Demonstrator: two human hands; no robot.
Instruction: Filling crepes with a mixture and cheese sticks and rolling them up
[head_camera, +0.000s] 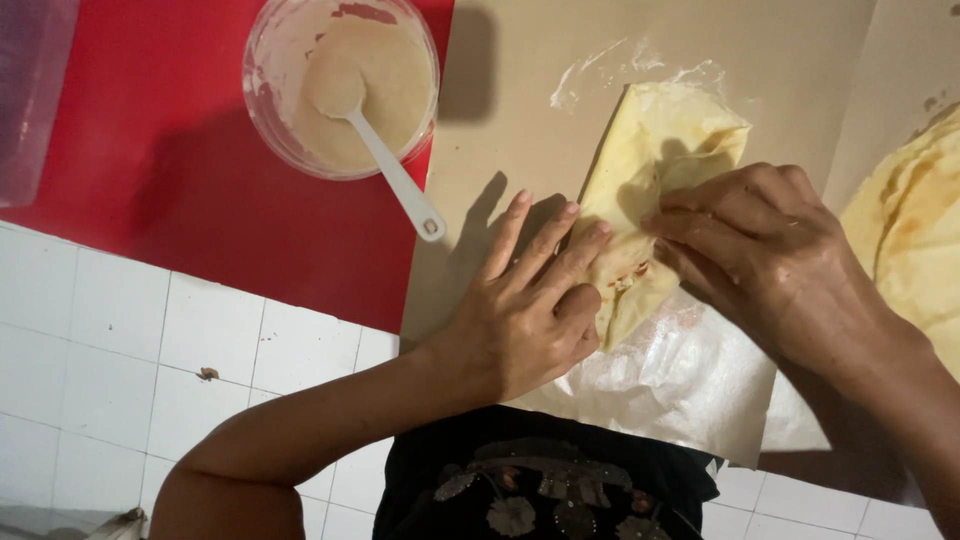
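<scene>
A pale yellow thin wrapper (660, 150), folded over a filling that shows orange at its near edge, lies on a sheet of brown paper (520, 80). My left hand (530, 300) rests flat with fingers pressing the wrapper's left fold. My right hand (760, 250) presses and pinches the right side of the same wrapper with its fingertips. Both hands touch the wrapper; the filling is mostly hidden.
A clear bowl (262, 95) of beige paste with a white spoon (395, 175) stands on a red mat (150, 150) to the left. A stack of yellow wrappers (915, 230) lies at the right edge. White floor tiles (120, 350) surround the mat.
</scene>
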